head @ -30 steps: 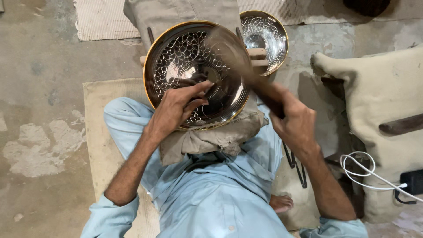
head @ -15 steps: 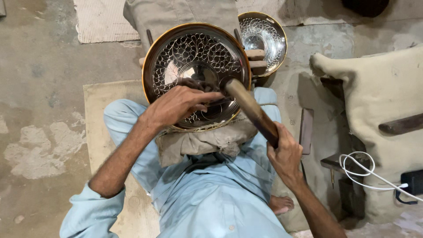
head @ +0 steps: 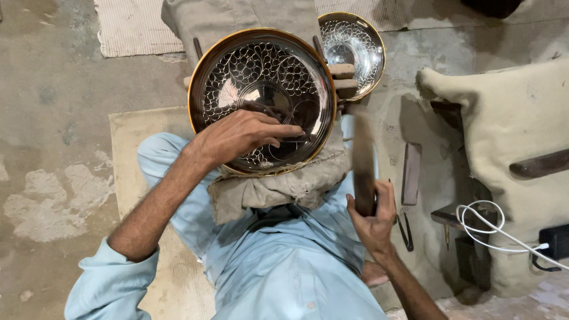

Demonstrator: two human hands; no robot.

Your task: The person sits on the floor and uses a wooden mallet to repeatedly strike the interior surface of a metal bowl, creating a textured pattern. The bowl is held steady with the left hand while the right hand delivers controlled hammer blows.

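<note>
A large round metal bowl (head: 237, 71) with a gold rim and an engraved leaf pattern rests tilted on a cloth pad (head: 278, 186) over my lap. My left hand (head: 237, 137) lies inside its lower part, fingers closed on a thin dark chisel (head: 296, 138) pressed against the metal. To the right of the bowl, my right hand (head: 372, 220) grips the lower end of a long wooden mallet (head: 363, 155), which points up and away, clear of the bowl.
A second, smaller engraved bowl (head: 354, 50) sits behind at upper right on wooden blocks (head: 342, 80). A padded cream cushion (head: 510, 130), a white cable (head: 492, 228), a dark flat bar (head: 411, 173) and small tools lie at right. A woven mat (head: 127, 26) is on the concrete floor.
The mallet has swung back from the bowl's centre to the right and down, with my right hand lowering. My left hand has stayed in the bowl with the chisel.
</note>
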